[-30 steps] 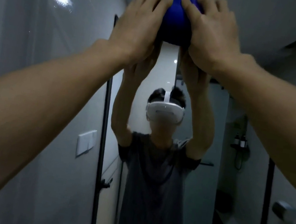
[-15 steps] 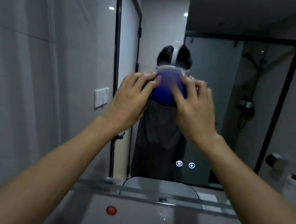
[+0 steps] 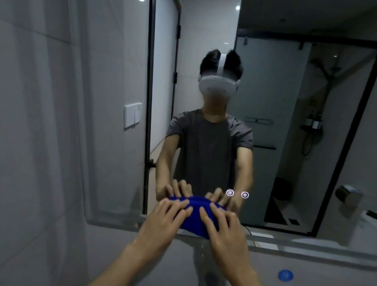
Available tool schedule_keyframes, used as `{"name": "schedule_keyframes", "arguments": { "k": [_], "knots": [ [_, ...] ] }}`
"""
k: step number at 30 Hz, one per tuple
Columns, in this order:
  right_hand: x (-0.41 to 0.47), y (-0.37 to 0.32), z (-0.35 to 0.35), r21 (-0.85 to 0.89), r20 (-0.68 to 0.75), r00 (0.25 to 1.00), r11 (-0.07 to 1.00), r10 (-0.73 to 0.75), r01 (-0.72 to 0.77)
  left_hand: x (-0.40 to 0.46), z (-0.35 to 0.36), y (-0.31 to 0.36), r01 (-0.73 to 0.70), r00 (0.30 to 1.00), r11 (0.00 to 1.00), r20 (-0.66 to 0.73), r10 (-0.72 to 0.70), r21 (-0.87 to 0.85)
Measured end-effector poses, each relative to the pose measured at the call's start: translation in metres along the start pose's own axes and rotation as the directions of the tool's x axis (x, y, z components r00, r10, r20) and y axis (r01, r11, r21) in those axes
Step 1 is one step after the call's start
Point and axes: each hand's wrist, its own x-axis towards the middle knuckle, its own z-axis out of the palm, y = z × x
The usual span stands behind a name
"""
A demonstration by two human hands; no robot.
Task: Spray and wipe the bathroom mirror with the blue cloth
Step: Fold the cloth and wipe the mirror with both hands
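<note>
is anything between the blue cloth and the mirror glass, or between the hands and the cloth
Nothing visible. The bunched blue cloth lies directly against the wall-mounted bathroom mirror near its bottom edge. The left hand and right hand press on it with spread fingers, nothing between them and the cloth.

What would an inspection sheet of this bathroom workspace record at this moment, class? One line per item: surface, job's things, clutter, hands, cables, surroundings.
Surface: mirror, frosted strip along its bottom edge.
Job's things: blue cloth pressed at the mirror's bottom edge; no spray bottle seen.
Clutter: nothing seen.
Hands: left hand and right hand press flat on the cloth.
Cables: nothing seen.
Surroundings: wall switch at left; two lit touch icons; blue dot below.
</note>
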Motion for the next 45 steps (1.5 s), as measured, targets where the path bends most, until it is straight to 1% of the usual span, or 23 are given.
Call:
{"name": "schedule_keyframes", "arguments": {
  "k": [2,4,6,7,12,16,19,25,26,28,29,31,34,37,40,45],
  "knots": [
    [-0.018,-0.005,0.004,0.022,0.108,0.994,0.999,0.022,-0.025,-0.014,0.010,0.009,0.020,0.998,0.999,0.055,-0.017,-0.042],
    [-0.031,-0.009,0.004,0.027,0.219,0.975,0.998,0.045,-0.052,-0.023,0.014,0.017,0.044,0.989,0.996,0.143,-0.034,-0.072],
    [-0.037,-0.013,0.005,0.029,0.287,0.955,0.996,0.070,-0.082,-0.028,0.014,0.021,0.055,0.976,0.995,0.217,-0.036,-0.083],
    [-0.037,-0.015,0.006,0.032,0.300,0.951,0.995,0.080,-0.094,-0.029,0.013,0.020,0.051,0.973,0.995,0.230,-0.030,-0.083],
    [-0.027,-0.027,0.005,0.072,0.308,0.949,0.994,0.061,-0.087,-0.036,0.009,0.008,0.037,0.972,0.998,0.234,-0.023,-0.058],
    [-0.016,-0.045,0.011,0.084,0.310,0.950,0.995,0.027,-0.055,-0.050,0.003,-0.008,0.062,0.970,0.997,0.238,-0.050,-0.043],
    [-0.007,-0.061,0.020,0.099,0.286,0.958,0.995,-0.002,-0.027,-0.061,-0.006,-0.022,0.085,0.962,0.996,0.264,-0.075,-0.026],
    [0.013,-0.080,0.027,0.117,0.252,0.966,0.993,-0.054,0.025,-0.071,-0.023,-0.040,0.152,0.959,0.988,0.248,-0.139,-0.035],
    [0.018,-0.079,0.026,0.111,0.224,0.972,0.993,-0.071,0.047,-0.068,-0.027,-0.044,0.163,0.959,0.986,0.239,-0.150,-0.038],
    [0.035,-0.073,0.025,0.085,0.122,0.987,0.992,-0.106,0.096,-0.057,-0.035,-0.053,0.176,0.967,0.983,0.196,-0.163,-0.049],
    [0.046,-0.070,0.024,0.060,0.067,0.991,0.992,-0.117,0.113,-0.049,-0.040,-0.059,0.171,0.974,0.984,0.159,-0.161,-0.054],
    [0.074,-0.061,0.016,0.004,0.005,0.992,0.992,-0.125,0.125,-0.025,-0.053,-0.070,0.157,0.985,0.987,0.083,-0.153,-0.045],
    [0.123,-0.041,-0.005,-0.073,-0.053,0.990,0.989,-0.133,0.129,0.024,-0.078,-0.088,0.116,0.993,0.993,-0.023,-0.116,0.030],
    [0.174,-0.018,-0.032,-0.104,-0.111,0.987,0.989,-0.120,0.109,0.078,-0.104,-0.108,0.081,0.993,0.992,-0.096,-0.072,0.094],
    [0.227,0.001,-0.063,-0.149,-0.144,0.982,0.984,-0.118,0.096,0.130,-0.133,-0.124,0.089,0.986,0.988,-0.154,-0.070,0.123],
    [0.310,0.028,-0.099,-0.344,-0.191,0.973,0.937,-0.127,0.055,0.206,-0.175,-0.146,0.110,0.971,0.975,-0.230,-0.064,0.194]
  ]
}}
